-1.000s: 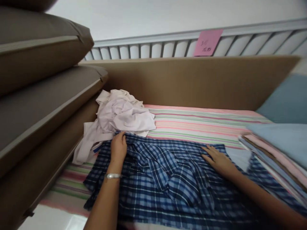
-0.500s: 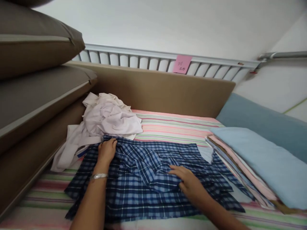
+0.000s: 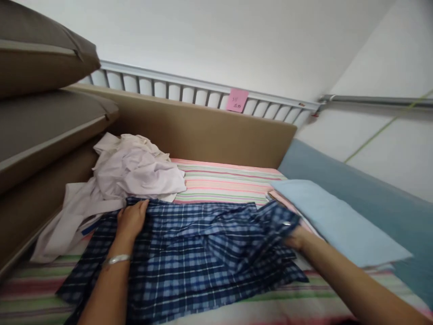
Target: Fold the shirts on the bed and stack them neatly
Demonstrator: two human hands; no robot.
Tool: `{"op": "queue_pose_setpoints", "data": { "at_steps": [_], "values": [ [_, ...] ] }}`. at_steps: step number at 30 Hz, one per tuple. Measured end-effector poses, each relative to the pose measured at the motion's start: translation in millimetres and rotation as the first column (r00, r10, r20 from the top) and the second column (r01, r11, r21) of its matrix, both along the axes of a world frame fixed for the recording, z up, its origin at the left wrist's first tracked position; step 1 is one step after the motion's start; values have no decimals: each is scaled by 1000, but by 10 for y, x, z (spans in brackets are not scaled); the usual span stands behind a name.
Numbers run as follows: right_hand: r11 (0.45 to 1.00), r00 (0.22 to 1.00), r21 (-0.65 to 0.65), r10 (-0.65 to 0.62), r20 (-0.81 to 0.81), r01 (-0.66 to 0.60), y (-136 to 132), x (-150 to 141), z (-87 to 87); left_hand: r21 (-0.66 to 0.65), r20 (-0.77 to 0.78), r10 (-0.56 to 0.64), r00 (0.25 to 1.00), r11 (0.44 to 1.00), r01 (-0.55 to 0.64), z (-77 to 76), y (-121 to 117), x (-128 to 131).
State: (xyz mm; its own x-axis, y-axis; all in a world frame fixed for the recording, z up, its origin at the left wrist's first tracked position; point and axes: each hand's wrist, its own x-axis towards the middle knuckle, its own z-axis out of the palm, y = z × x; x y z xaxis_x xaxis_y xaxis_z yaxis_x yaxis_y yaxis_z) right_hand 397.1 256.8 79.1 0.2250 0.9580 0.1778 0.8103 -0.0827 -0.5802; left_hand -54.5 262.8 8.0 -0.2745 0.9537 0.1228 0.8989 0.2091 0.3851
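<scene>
A blue plaid shirt [image 3: 176, 266] lies spread and partly creased on the striped bed sheet. At its far left edge, my left hand [image 3: 132, 220] has its fingers closed over the cloth, a silver bracelet on the wrist. On the right, my right hand [image 3: 297, 237] grips a bunched part of the shirt, raised off the rest and blurred by motion; the fingertips are hidden behind the fabric. Crumpled white clothes [image 3: 135, 169] lie just beyond my left hand. Close to my right hand is a stack of folded clothes topped by a light blue piece [image 3: 341, 225].
Striped sheet [image 3: 219, 178] shows behind the shirt. Brown cushions [image 3: 54, 122] are stacked at the left. A brown padded panel [image 3: 203, 128] runs along the back, below a white radiator with a pink note [image 3: 237, 99]. A blue panel [image 3: 321, 167] borders the right side.
My right hand has moved right and taken hold of the shirt, lifting and bunching its right part. My left hand stays at the far left edge. The view has shifted right.
</scene>
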Motion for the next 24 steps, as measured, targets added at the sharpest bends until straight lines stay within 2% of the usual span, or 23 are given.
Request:
{"op": "queue_pose_setpoints", "data": {
  "at_steps": [1, 2, 3, 5, 6, 7, 8, 10, 11, 13, 15, 17, 18, 20, 21, 24],
  "values": [
    [990, 990, -142, 7, -144, -28, -35, 31, -113, -3, 0, 0, 1000, 1000, 0, -18, 15, -15],
    [951, 953, -299, -20, -302, -75, -78, 66, -213, -12, 1, 2, 1000, 1000, -2, -35, 33, -30],
    [888, 884, -435, -79, -461, -148, -123, 102, -297, -25, 3, 7, 1000, 1000, -7, -50, 53, -45],
    [776, 696, -553, -216, -684, -303, -201, 163, -409, -59, 9, 17, 1000, 998, -17, -68, 93, -71],
    [768, 648, -553, -246, -721, -323, -226, 180, -440, -70, 11, 21, 1000, 997, -20, -73, 111, -81],
    [781, 646, -541, -244, -723, -311, -241, 182, -457, -76, 12, 28, 1000, 997, -27, -76, 126, -90],
    [801, 685, -530, -222, -694, -278, -245, 170, -461, -75, 12, 33, 999, 997, -32, -77, 138, -96],
    [855, 807, -490, -164, -567, -171, -231, 109, -432, -67, 14, 39, 999, 997, -38, -79, 153, -102],
    [884, 857, -449, -129, -499, -129, -220, 68, -398, -63, 16, 40, 999, 997, -39, -81, 156, -103],
    [945, 908, -308, -35, -417, -105, -208, -6, -285, -62, 22, 41, 999, 997, -40, -86, 155, -99],
    [989, 911, -116, 35, -411, -90, -212, -37, -131, -64, 24, 36, 999, 997, -35, -90, 148, -92],
    [997, 882, 53, 80, -464, -63, -205, 0, 6, -68, 23, 30, 999, 997, -28, -91, 141, -84],
    [994, 855, 92, 95, -510, -55, -187, 41, 41, -67, 21, 24, 999, 997, -23, -89, 138, -80],
    [992, 821, 109, 111, -560, -60, -118, 153, 3, -65, 8, 25, 1000, 998, -24, -81, 133, -72],
    [994, 832, 94, 91, -548, -47, -71, 212, -73, -69, 0, 30, 1000, 997, -30, -76, 129, -68],
    [997, 894, 23, -60, -444, 78, 70, 350, -425, -75, -19, 36, 999, 996, -37, -60, 115, -52]
  ]
}}
